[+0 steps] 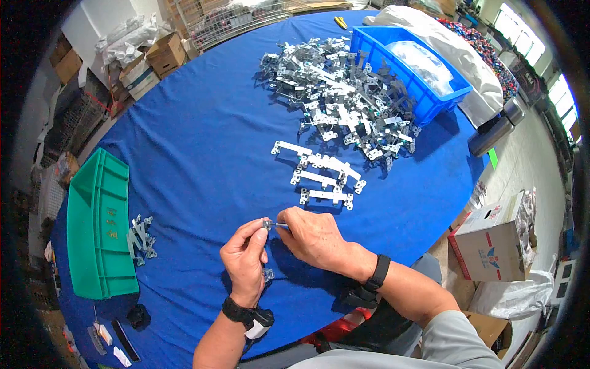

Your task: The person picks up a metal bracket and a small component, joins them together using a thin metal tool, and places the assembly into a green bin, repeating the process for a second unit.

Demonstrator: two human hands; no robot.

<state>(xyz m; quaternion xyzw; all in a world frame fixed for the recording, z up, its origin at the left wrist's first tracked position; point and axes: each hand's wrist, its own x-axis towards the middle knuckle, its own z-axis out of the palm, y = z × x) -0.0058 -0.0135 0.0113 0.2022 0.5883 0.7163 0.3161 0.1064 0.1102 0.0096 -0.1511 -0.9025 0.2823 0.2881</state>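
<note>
My left hand [244, 258] is closed around a metal bracket, with one grey bracket end [267, 224] standing out above the thumb and the other end [268, 275] showing below the palm. Pinched in my right hand [316, 238] is a thin metal shaft [280, 225], whose tip meets the upper bracket end; its handle, if any, is hidden by the fingers. Just beyond my hands, several white brackets [326, 195] lie loosely in rows on the blue cloth [196, 141].
A large heap of brackets [344, 98] lies at the back, beside a blue bin [424, 111] holding clear plastic. A green tray [101, 227] stands at the left with a small bracket pile [141, 240] next to it. A dark bottle [495, 132] is at the right edge; a yellow tool [340, 23] lies far back.
</note>
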